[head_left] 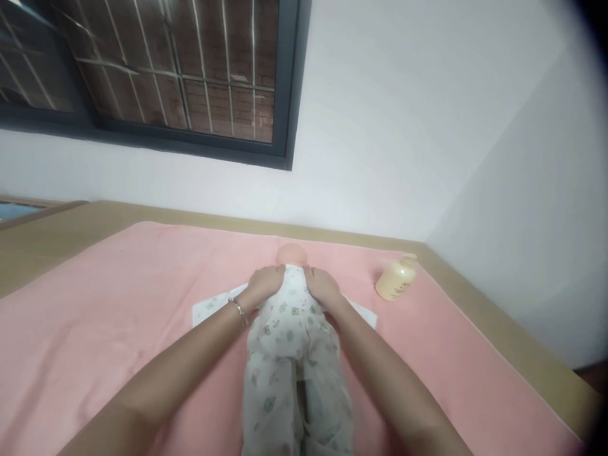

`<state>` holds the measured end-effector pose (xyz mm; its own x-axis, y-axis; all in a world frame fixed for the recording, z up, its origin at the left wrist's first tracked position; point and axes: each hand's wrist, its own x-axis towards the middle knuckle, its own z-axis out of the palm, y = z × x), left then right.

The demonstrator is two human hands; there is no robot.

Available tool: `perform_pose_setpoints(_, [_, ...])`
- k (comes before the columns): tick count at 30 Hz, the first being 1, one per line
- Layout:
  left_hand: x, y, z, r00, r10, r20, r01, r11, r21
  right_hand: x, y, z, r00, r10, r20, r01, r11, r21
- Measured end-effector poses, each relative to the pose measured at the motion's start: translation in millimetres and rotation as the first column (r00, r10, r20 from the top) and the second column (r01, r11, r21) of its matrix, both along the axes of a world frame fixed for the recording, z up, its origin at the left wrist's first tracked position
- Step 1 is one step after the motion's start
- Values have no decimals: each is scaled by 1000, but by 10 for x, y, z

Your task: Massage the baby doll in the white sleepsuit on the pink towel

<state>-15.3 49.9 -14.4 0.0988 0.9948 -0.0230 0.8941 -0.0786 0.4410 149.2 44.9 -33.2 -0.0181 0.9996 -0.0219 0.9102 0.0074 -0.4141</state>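
Observation:
A baby doll [291, 329] in a white outfit with small printed figures lies lengthwise before me, its head at the far end and its legs toward me. My left hand [266, 282] grips the doll's left-side shoulder as I see it, thumb on top near the neck. On the other shoulder, my right hand [323, 288] holds on in the same way. The fingers of both hands are mostly hidden around the doll's sides. White printed sleeves stretch out flat past each hand. A bracelet [238, 310] circles my left wrist.
Under the doll, a pink cloth [118, 304] covers much of a wooden surface [503, 323]. A pale yellow pump bottle [396, 280] stands on the cloth to the right. Behind rise a white wall [380, 126] and a dark-framed window [287, 82] with bars.

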Motion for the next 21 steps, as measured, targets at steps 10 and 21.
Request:
perform_pose_setpoints(10, [-108,-576,-494,981,-162,-110,192,901,388,-61,-730,-296,979,105,173,-149,952,267])
perform_pose_setpoints(21, [-54,-246,-173,994,-31,-101,46,988,150,-95,-365,-10,994,22,107,-40,985,168])
